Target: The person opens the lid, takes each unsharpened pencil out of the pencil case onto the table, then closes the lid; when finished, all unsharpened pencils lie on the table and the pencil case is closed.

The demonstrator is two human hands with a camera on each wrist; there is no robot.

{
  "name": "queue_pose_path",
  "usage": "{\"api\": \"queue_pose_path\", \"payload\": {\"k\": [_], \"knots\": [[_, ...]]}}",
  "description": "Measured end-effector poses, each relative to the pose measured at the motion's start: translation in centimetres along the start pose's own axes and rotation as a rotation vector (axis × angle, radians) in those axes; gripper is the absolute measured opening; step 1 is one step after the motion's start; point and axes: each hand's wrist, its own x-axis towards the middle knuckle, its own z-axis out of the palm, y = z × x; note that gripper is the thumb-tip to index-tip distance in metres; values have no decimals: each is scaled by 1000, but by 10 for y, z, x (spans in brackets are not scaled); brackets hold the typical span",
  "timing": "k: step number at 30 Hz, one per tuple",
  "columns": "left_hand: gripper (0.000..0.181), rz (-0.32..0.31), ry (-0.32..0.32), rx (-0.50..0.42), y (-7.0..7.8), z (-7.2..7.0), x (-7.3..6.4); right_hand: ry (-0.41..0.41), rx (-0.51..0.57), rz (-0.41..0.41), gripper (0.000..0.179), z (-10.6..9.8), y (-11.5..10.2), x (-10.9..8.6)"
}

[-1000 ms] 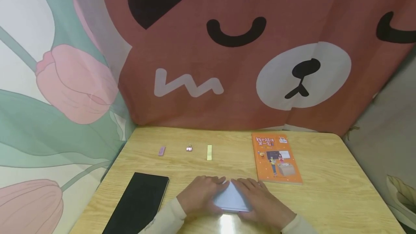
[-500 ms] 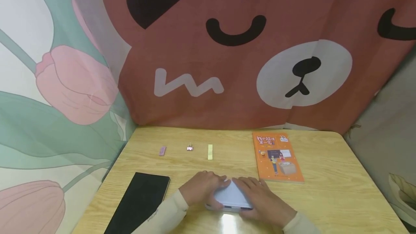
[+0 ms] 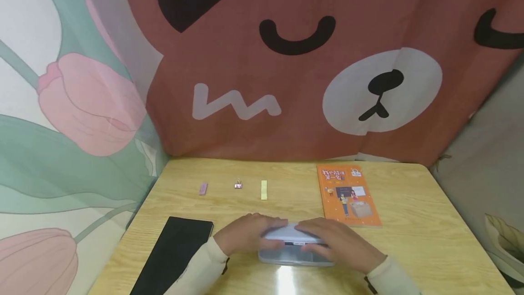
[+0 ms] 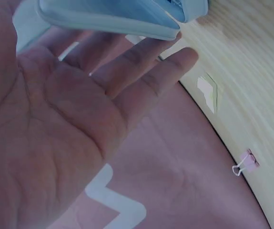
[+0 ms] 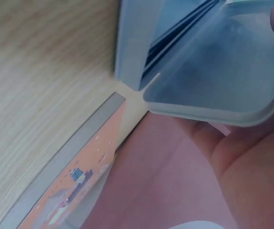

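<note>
1. A pale blue, translucent plastic case (image 3: 295, 257) lies on the table near the person, with its lid (image 3: 288, 233) tilted up, partly open; the right wrist view shows dark-edged layers inside, too unclear to name.
2. Left hand (image 3: 249, 233): at the case's 10 o'clock, it pinches the lid, thumb on the near side and fingers stretched along the far side.
3. Right hand (image 3: 340, 241): at 3 o'clock, it grips the lid's other end, thumb inside and fingers behind. The two hands are apart, with the lid between them.
4. A bright reflection (image 3: 285, 281) shines on the wooden table (image 3: 421, 249) at 6 o'clock.
5. An orange book (image 3: 348, 195) lies flat between 1 and 2 o'clock, near the right hand.
6. A yellow strip (image 3: 264, 190) is at 11 o'clock, then a pink binder clip (image 3: 238, 185) and a purple block (image 3: 203, 189) toward 10.
7. A black notebook (image 3: 173, 251) lies at 9 o'clock, partly behind the left sleeve (image 3: 200, 265).
8. A bear-print cloth (image 3: 303, 144) hangs at 12 o'clock, beyond the table.
</note>
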Motion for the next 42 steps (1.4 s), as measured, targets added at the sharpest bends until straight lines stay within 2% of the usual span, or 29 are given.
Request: {"api": "queue_pose_path", "payload": {"k": [4,7,10,12,15,18,21,24,28,31,33,35,37,39,42], "knots": [[58,-80,93,-48,4,3,-19,-83,113,94,53,-11,3,9],[36,-115,158,-90,7,4,-36,-127,199,146,60,-14,12,17],[21,-125,216,-94,10,7,-52,-137,256,138,60,-14,21,24],[19,-124,244,-72,11,12,-57,-133,282,122,54,-14,26,28],[26,-135,257,-13,11,21,-57,-137,300,100,42,-16,31,34],[47,-159,244,70,9,28,-51,-141,328,76,34,-17,37,40],[68,-182,240,128,6,32,-46,-147,356,44,30,-19,42,45],[80,-194,240,139,2,35,-43,-143,355,49,34,-20,43,51],[88,-191,243,132,-1,36,-42,-79,297,167,47,-22,39,53],[96,-198,228,108,-2,34,-42,38,218,239,57,-24,32,51],[101,-207,212,94,-3,33,-41,141,153,215,55,-27,26,49],[105,-215,192,79,-4,31,-40,251,59,143,47,-28,20,49],[107,-216,175,74,-5,29,-40,328,-37,66,38,-29,12,47],[107,-213,164,85,-6,28,-39,344,-113,18,32,-27,4,45],[107,-207,159,108,-8,27,-39,266,-209,-5,28,-19,-6,40]]}}
